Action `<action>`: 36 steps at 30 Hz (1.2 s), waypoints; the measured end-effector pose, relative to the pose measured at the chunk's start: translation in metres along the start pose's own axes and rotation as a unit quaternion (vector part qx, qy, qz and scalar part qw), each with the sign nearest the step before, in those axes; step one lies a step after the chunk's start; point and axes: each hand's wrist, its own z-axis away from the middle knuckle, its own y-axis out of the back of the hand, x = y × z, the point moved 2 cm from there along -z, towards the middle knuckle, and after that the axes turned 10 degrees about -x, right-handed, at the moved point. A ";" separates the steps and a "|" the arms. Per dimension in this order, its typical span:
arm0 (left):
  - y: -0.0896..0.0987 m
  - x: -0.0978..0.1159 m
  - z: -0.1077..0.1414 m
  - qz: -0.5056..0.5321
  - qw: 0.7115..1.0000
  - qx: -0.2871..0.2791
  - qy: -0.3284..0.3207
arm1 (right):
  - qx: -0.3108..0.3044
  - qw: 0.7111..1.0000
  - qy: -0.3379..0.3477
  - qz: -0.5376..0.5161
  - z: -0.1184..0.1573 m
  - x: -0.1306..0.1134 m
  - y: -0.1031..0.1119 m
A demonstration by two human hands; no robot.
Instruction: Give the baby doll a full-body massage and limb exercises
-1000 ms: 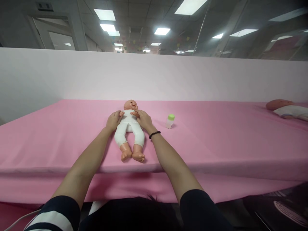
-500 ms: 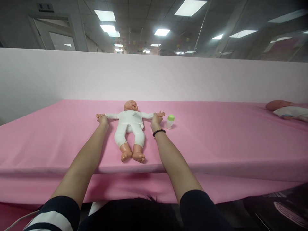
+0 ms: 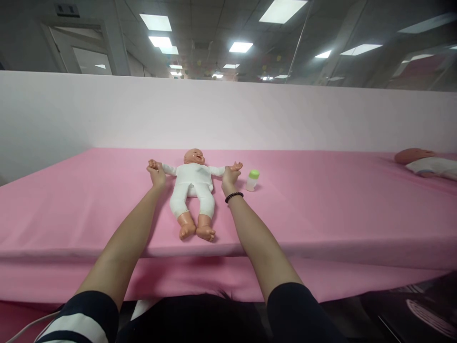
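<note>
A baby doll (image 3: 194, 177) in a white suit lies on its back on a pink-covered table (image 3: 321, 205), its head away from me and bare feet towards me. Its arms stretch out to both sides. My left hand (image 3: 157, 176) is closed around the doll's forearm on the left, near the wrist. On the other side my right hand (image 3: 230, 177), with a dark coiled band at the wrist, grips the doll's other forearm. Some of my fingers are hidden behind the doll's arms. Just right of my right hand stands a small bottle (image 3: 252, 181) with a green cap.
A second doll (image 3: 416, 157) lies at the far right of the table. Behind the table runs a low white wall (image 3: 228, 114) with glass above it. A pale cable (image 3: 32, 326) hangs at the lower left.
Both hands have moved slightly inward with the doll's arms, the left one more. The doll's hand on the left is raised a little. Its body and the bottle have stayed put.
</note>
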 end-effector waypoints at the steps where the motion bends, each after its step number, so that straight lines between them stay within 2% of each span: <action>1: -0.002 0.006 0.005 -0.045 0.998 -0.019 -0.040 | -0.008 1.000 0.020 0.018 0.005 -0.006 -0.001; 3: -0.007 0.017 0.016 -0.137 0.979 -0.089 -0.125 | -0.047 0.993 0.075 0.076 0.017 -0.018 -0.005; 5: -0.014 0.024 0.025 -0.226 0.936 -0.186 -0.199 | -0.102 0.976 0.129 0.145 0.029 -0.025 -0.011; 7: -0.018 0.027 0.031 -0.304 0.887 -0.253 -0.237 | -0.156 0.947 0.185 0.210 0.040 -0.028 -0.017; 8: -0.019 0.028 0.033 -0.331 0.871 -0.269 -0.243 | -0.185 0.928 0.215 0.242 0.045 -0.028 -0.019; 10: -0.021 0.029 0.034 -0.354 0.858 -0.279 -0.246 | -0.246 0.877 0.282 0.301 0.052 -0.027 -0.024; 12: -0.021 0.029 0.034 -0.345 0.863 -0.276 -0.244 | -0.289 0.833 0.332 0.336 0.056 -0.026 -0.027; 14: -0.021 0.029 0.034 -0.326 0.870 -0.277 -0.243 | -0.300 0.821 0.348 0.339 0.057 -0.026 -0.028; 23: -0.021 0.028 0.034 -0.278 0.898 -0.265 -0.215 | -0.296 0.843 0.326 0.307 0.058 -0.030 -0.025; 25: -0.021 0.028 0.035 -0.239 0.920 -0.237 -0.202 | -0.280 0.865 0.306 0.283 0.058 -0.031 -0.024; 27: -0.021 0.028 0.032 -0.174 0.949 -0.194 -0.175 | -0.247 0.900 0.266 0.240 0.056 -0.033 -0.023; 29: -0.020 0.026 0.027 -0.100 0.979 -0.132 -0.117 | -0.203 0.937 0.218 0.182 0.053 -0.035 -0.022; 31: -0.016 0.021 0.018 -0.031 0.998 -0.053 -0.014 | -0.150 0.966 0.171 0.125 0.047 -0.036 -0.020; 32: -0.013 0.018 0.014 0.003 0.999 -0.012 0.053 | -0.122 0.977 0.148 0.098 0.043 -0.036 -0.018; 34: -0.006 0.010 0.006 0.065 0.981 0.054 0.175 | -0.063 0.992 0.099 0.048 0.034 -0.031 -0.015; 36: 0.001 0.003 -0.001 0.103 0.959 0.091 0.248 | -0.014 0.999 0.049 0.005 0.024 -0.023 -0.010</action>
